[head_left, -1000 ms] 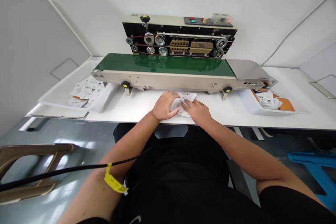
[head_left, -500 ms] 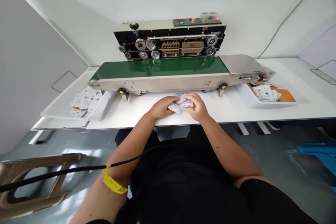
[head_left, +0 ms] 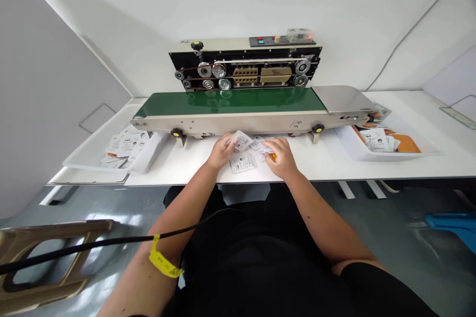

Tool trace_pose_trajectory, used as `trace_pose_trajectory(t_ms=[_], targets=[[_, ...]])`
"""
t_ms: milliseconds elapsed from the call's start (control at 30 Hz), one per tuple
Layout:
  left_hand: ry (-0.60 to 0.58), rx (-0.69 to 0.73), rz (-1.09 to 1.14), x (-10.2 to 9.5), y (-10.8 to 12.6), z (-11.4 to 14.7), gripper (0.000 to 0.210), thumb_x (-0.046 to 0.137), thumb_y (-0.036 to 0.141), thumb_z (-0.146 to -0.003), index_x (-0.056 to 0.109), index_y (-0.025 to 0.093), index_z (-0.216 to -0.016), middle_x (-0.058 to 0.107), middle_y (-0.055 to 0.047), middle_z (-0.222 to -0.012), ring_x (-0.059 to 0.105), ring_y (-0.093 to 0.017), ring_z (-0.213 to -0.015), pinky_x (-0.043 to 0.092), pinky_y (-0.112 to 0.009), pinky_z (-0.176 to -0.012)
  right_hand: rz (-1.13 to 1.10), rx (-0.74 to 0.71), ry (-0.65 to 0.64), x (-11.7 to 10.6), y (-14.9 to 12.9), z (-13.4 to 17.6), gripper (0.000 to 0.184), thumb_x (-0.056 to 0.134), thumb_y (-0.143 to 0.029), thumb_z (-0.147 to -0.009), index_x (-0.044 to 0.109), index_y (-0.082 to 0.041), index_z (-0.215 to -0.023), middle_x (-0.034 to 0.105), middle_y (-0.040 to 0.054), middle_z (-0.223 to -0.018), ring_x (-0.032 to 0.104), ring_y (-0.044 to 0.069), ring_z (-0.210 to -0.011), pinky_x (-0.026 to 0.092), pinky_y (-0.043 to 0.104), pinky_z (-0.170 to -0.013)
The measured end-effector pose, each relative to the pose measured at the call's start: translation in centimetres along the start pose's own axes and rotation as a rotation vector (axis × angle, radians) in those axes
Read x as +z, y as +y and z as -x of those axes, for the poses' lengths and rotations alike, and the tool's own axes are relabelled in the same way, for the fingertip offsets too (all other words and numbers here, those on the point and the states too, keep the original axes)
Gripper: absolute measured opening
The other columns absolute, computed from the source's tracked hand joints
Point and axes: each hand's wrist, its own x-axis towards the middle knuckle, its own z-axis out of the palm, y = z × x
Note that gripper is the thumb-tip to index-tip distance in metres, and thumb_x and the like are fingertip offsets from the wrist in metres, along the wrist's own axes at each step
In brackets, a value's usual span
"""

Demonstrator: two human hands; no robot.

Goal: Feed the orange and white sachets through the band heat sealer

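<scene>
My left hand (head_left: 221, 151) pinches a small white printed packet (head_left: 241, 140) by its left edge, lifted a little off the table. Another such packet (head_left: 243, 163) lies flat just below it, near the table's front edge. My right hand (head_left: 281, 157) has its fingers curled over a few more packets (head_left: 266, 148), with a bit of orange showing beneath the fingertips. A further printed packet (head_left: 257, 142) shows between the two hands. How many lie under my right fingers is hidden.
A band sealing machine (head_left: 245, 69) with a green conveyor belt (head_left: 230, 101) stands behind my hands. On the left is a white bin (head_left: 148, 156) of packets. A second bin (head_left: 386, 157) with white and orange packets sits at right. A black cable (head_left: 111, 241) crosses my left arm.
My hands were close together around a bunch of packets. Now they are farther apart, the left one holding up a single packet, and one packet lies flat on the table.
</scene>
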Motion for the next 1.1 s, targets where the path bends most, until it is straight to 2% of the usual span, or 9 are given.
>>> trace_pose_trajectory(t_ms=[100,333,433,533,600,667,767,933,1100], targets=[[0.022,-0.090,0.077,0.1,-0.3,0.1,0.053,0.046,0.060,-0.104,0.067,0.013,-0.118,0.072,-0.013,-0.109,0.070,-0.018,-0.077,0.060,-0.033,-0.077,0.015,0.013,0.006,0.1,0.0,0.1,0.044,0.055,-0.013,-0.087,0.071,-0.029,-0.125,0.070,0.0081,-0.117,0.055,0.032,-0.118,0.050,0.056,-0.105],[-0.077,-0.086,0.188,0.6,-0.3,0.3,0.053,0.053,0.060,-0.101,0.066,0.013,-0.123,0.075,-0.014,-0.112,0.075,-0.022,-0.088,0.064,-0.035,-0.081,-0.006,0.076,0.035,0.3,-1.1,-0.9,0.046,0.060,-0.032,-0.094,0.064,-0.028,-0.140,0.072,0.0100,-0.119,0.059,0.034,-0.115,0.050,0.058,-0.104],[-0.016,0.102,0.120,0.5,-0.3,0.3,0.040,0.053,0.046,-0.105,0.070,0.018,-0.126,0.071,-0.016,-0.124,0.072,-0.025,-0.110,0.063,-0.040,-0.090,-0.150,0.272,0.092,0.6,-2.6,-1.5,0.043,0.064,-0.047,-0.094,0.070,-0.025,-0.130,0.074,0.0116,-0.109,0.064,0.033,-0.105,0.055,0.053,-0.093],[0.043,0.347,-0.059,0.5,-0.1,0.3,0.033,0.050,0.029,-0.106,0.071,0.025,-0.132,0.064,-0.015,-0.136,0.063,-0.027,-0.129,0.056,-0.046,-0.107,-0.540,0.505,-0.021,1.5,-4.2,-2.2,0.047,0.064,-0.060,-0.091,0.072,-0.024,-0.120,0.075,0.0091,-0.098,0.070,0.027,-0.089,0.058,0.039,-0.068],[-0.023,0.434,-0.140,0.7,0.4,0.5,0.041,0.051,0.023,-0.105,0.062,0.029,-0.145,0.058,-0.014,-0.147,0.056,-0.028,-0.138,0.049,-0.049,-0.115,-0.753,0.612,-0.046,2.1,-4.8,-2.7,0.047,0.065,-0.061,-0.089,0.071,-0.023,-0.116,0.074,0.0067,-0.092,0.070,0.023,-0.078,0.053,0.031,-0.056],[-0.114,0.465,-0.181,1.0,0.9,0.7,0.053,0.056,0.025,-0.103,0.049,0.031,-0.156,0.046,-0.014,-0.160,0.047,-0.030,-0.148,0.044,-0.050,-0.120,-0.817,0.669,0.008,2.2,-4.7,-3.4,0.045,0.068,-0.058,-0.087,0.070,-0.022,-0.114,0.074,0.0049,-0.087,0.067,0.019,-0.067,0.048,0.027,-0.049],[-0.192,0.458,-0.216,1.3,1.4,1.0,0.065,0.061,0.030,-0.101,0.038,0.031,-0.162,0.034,-0.013,-0.169,0.038,-0.031,-0.154,0.041,-0.051,-0.124,-0.750,0.665,0.122,0.0,-2.8,-5.1,0.041,0.071,-0.052,-0.085,0.067,-0.021,-0.112,0.074,0.0040,-0.089,0.061,0.013,-0.056,0.041,0.023,-0.042],[-0.148,0.404,-0.251,0.8,1.3,1.0,0.057,0.063,0.034,-0.100,0.048,0.026,-0.154,0.044,-0.014,-0.162,0.045,-0.031,-0.149,0.041,-0.051,-0.122,-0.560,0.562,0.491,-7.8,2.4,-10.3,0.032,0.062,-0.046,-0.091,0.058,-0.024,-0.115,0.072,0.0039,-0.104,0.058,0.008,-0.050,0.035,0.017,-0.036],[-0.134,0.370,-0.269,0.6,1.3,0.9,0.047,0.063,0.036,-0.099,0.058,0.024,-0.143,0.050,-0.013,-0.157,0.050,-0.030,-0.144,0.043,-0.049,-0.120,-0.522,0.794,0.529,-12.7,5.5,-15.1,0.011,0.061,-0.030,-0.092,0.058,-0.020,-0.096,0.057,-0.0049,-0.062,0.039,0.006,-0.034,0.023,0.015,-0.031]])
